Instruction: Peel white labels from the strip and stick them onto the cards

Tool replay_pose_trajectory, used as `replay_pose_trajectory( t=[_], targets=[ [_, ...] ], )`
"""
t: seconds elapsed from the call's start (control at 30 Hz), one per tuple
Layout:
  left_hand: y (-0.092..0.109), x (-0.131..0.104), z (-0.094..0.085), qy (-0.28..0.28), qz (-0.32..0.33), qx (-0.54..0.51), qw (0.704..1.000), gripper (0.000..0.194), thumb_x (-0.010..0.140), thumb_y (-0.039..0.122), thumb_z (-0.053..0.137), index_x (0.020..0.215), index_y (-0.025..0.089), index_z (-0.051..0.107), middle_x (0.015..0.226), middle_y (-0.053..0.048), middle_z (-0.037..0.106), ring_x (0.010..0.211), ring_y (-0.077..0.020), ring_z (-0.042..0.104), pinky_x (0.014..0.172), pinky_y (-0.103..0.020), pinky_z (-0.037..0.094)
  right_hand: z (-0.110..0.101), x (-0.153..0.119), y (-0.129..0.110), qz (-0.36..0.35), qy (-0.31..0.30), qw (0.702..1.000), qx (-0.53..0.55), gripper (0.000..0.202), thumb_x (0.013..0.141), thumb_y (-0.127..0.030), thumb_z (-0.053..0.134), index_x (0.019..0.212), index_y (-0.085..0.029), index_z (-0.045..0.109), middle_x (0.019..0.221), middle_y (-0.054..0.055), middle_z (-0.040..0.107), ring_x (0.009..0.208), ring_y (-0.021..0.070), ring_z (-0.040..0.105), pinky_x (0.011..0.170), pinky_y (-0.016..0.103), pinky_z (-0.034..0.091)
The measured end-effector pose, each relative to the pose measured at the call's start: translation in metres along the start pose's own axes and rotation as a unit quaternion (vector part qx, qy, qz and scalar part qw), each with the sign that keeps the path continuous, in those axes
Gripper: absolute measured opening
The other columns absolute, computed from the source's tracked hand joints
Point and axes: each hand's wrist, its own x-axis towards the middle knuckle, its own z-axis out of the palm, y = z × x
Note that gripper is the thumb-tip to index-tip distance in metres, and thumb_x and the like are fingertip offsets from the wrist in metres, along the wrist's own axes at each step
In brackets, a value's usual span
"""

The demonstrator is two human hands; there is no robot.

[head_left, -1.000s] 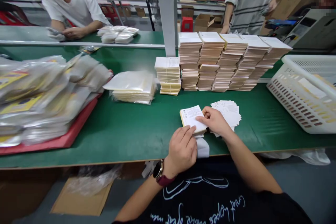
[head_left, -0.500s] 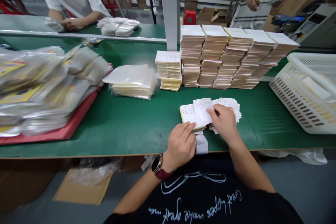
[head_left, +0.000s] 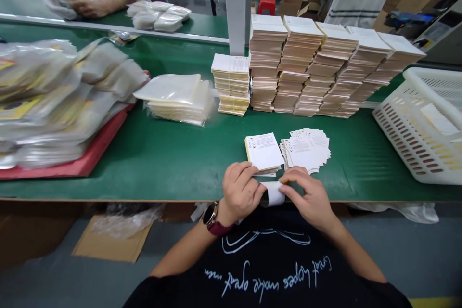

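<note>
A curled white paper strip (head_left: pixel 275 193) hangs at the table's front edge between my hands. My left hand (head_left: pixel 241 189), with a watch on its wrist, is closed with its thumb along the strip's left side. The thumb and forefinger of my right hand (head_left: pixel 308 198) pinch the strip's upper right corner. Just beyond my left fingers lies a squared stack of printed white cards (head_left: pixel 266 149) with yellowish edges. To its right, a loose, fanned pile of similar cards (head_left: pixel 306 149) rests on the green table.
Tall card stacks (head_left: pixel 301 65) and a shorter banded stack (head_left: pixel 231 84) stand behind. Clear plastic bags (head_left: pixel 176 98) lie left of them, near filled bags (head_left: pixel 54 106) on a red tray (head_left: pixel 83 166). A white basket (head_left: pixel 404 130) is at right. Two other people are across the table.
My right hand has left the card it held on the stack and come down to the paper strip. That card now lies squarely among the cards or on the fanned pile; I cannot tell which.
</note>
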Motion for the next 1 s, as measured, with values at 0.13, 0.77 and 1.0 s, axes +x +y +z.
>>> replay_pose_trajectory(
  t=[0.13, 0.77, 1.0],
  targets=[
    [0.001, 0.000, -0.002, 0.018, 0.016, 0.013, 1.000, 0.015, 0.083, 0.016, 0.058, 0.097, 0.015, 0.062, 0.104, -0.012, 0.069, 0.102, -0.0246, 0.061, 0.083, -0.041, 0.051, 0.005, 0.001, 0.003, 0.034, 0.006, 0.998, 0.060, 0.009, 0.088, -0.022, 0.063, 0.097, -0.024, 0.063, 0.085, 0.000, 0.065, 0.081, 0.0141, 0.060, 0.074, 0.030, 0.048],
    [0.003, 0.000, -0.003, -0.043, 0.044, -0.027, 0.998, 0.014, 0.079, 0.009, 0.050, 0.085, 0.013, 0.062, 0.094, -0.011, 0.071, 0.097, -0.0225, 0.066, 0.086, -0.041, 0.058, 0.009, 0.085, 0.012, 0.156, 0.059, 0.982, 0.083, 0.012, 0.077, -0.029, 0.061, 0.071, -0.019, 0.060, 0.062, -0.002, 0.057, 0.058, 0.0109, 0.049, 0.053, 0.024, 0.038],
    [0.002, 0.001, -0.003, -0.050, 0.038, -0.021, 0.998, 0.013, 0.078, 0.008, 0.051, 0.083, 0.013, 0.062, 0.103, -0.014, 0.070, 0.098, -0.0232, 0.065, 0.085, -0.041, 0.057, 0.015, 0.084, 0.015, 0.166, 0.049, 0.983, 0.065, 0.012, 0.077, -0.029, 0.059, 0.070, -0.019, 0.058, 0.059, -0.003, 0.054, 0.055, 0.0105, 0.047, 0.053, 0.024, 0.036]
  ],
)
